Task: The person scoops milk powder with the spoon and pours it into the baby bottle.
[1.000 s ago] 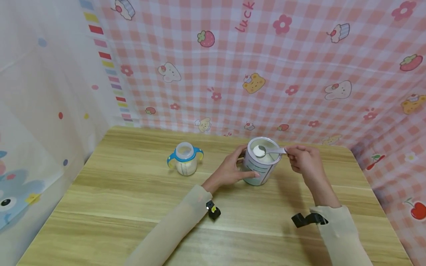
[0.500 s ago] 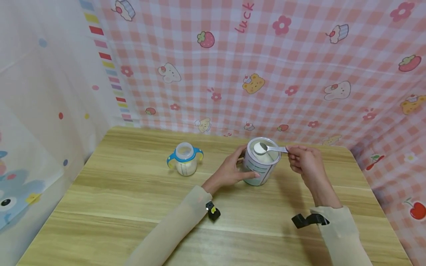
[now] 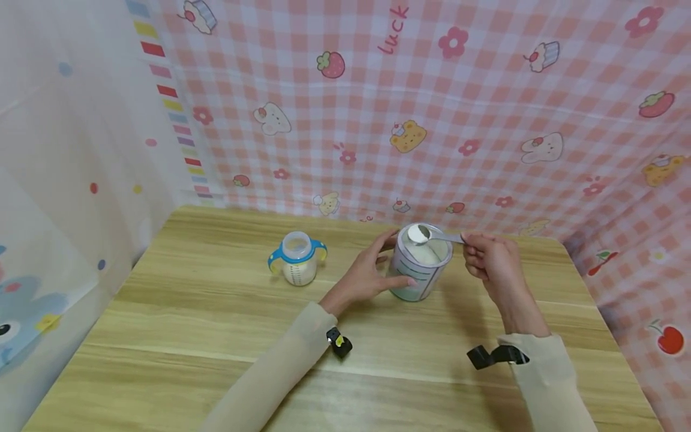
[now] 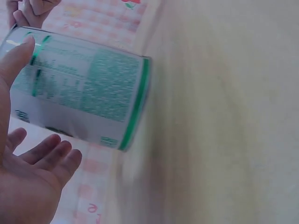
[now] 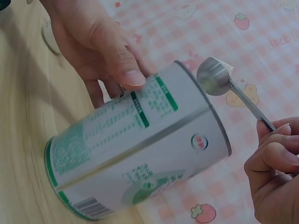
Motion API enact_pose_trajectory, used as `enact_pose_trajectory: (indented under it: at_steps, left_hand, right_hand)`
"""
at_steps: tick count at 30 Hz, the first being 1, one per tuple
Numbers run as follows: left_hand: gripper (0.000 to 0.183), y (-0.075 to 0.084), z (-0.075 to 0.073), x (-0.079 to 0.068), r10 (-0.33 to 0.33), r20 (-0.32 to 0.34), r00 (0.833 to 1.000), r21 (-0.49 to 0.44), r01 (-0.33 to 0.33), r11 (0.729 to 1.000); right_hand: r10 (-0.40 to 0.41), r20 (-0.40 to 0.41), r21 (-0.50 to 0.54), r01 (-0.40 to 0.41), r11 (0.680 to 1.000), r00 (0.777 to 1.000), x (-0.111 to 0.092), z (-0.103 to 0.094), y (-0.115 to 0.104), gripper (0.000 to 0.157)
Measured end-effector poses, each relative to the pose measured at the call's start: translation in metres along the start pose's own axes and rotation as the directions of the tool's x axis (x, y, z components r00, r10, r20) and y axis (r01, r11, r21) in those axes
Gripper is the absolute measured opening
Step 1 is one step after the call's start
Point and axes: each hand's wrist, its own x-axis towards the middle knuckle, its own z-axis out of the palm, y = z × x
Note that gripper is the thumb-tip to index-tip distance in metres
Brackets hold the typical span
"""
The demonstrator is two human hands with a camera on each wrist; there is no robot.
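An open milk powder can (image 3: 415, 279), white with green print, stands on the table with pale powder inside. My left hand (image 3: 363, 277) holds its left side, thumb across the front and fingers toward the back. In the left wrist view, several fingers (image 4: 49, 156) are spread below the can. My right hand (image 3: 493, 261) pinches the handle of a metal measuring spoon (image 5: 216, 77). The spoon's bowl, heaped with white powder, is at the can's mouth in the head view. A baby bottle (image 3: 299, 270) with blue-and-yellow handles stands uncapped to the left, with whitish contents low down.
The wood-grain table (image 3: 216, 312) runs back to a pink checked cloth (image 3: 345, 114). A pale printed curtain (image 3: 70, 156) hangs on the left. Black wrist straps sit on both beige sleeves (image 3: 540, 372).
The spoon has risen from inside the can to its rim, moving slightly left with its powder. My left hand has stayed at the can. The bottle has not moved.
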Motion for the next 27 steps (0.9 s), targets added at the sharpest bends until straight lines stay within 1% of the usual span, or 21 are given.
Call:
enact_pose_trajectory:
  at_steps: [4, 8, 12, 15, 22, 27]
  left_hand:
    - [0.105, 0.007, -0.007, -0.001, 0.019, -0.009, 1.0, 0.02, -0.019, 1.0]
    - [0.106, 0.013, -0.015, -0.002, 0.058, -0.022, 0.998, 0.03, -0.058, 0.998]
    - [0.107, 0.019, -0.027, -0.005, 0.097, -0.05, 0.994, 0.048, -0.095, 0.994]
    - [0.106, 0.024, -0.036, -0.009, 0.115, -0.075, 0.99, 0.068, -0.11, 0.992]
    - [0.107, 0.036, -0.056, -0.018, 0.129, -0.115, 0.985, 0.085, -0.119, 0.989]
    - [0.107, 0.041, -0.069, -0.023, 0.157, -0.131, 0.979, 0.093, -0.145, 0.985]
  right_hand:
    - [-0.005, 0.0, 0.021, 0.005, 1.0, 1.0, 0.0, 0.007, -0.003, 0.032]
    - [-0.001, -0.001, 0.035, 0.001, 0.999, 1.0, -0.001, 0.013, -0.006, 0.031]
    - [0.003, -0.006, 0.044, -0.003, 0.999, 1.0, 0.0, 0.02, -0.007, 0.029]
    - [0.004, -0.009, 0.044, -0.004, 0.999, 1.0, 0.001, 0.024, -0.006, 0.027]
    - [-0.005, 0.004, 0.066, 0.004, 0.998, 1.0, 0.001, 0.033, -0.007, 0.026]
    - [-0.003, -0.003, 0.042, 0.003, 0.999, 1.0, 0.001, 0.04, -0.009, 0.028]
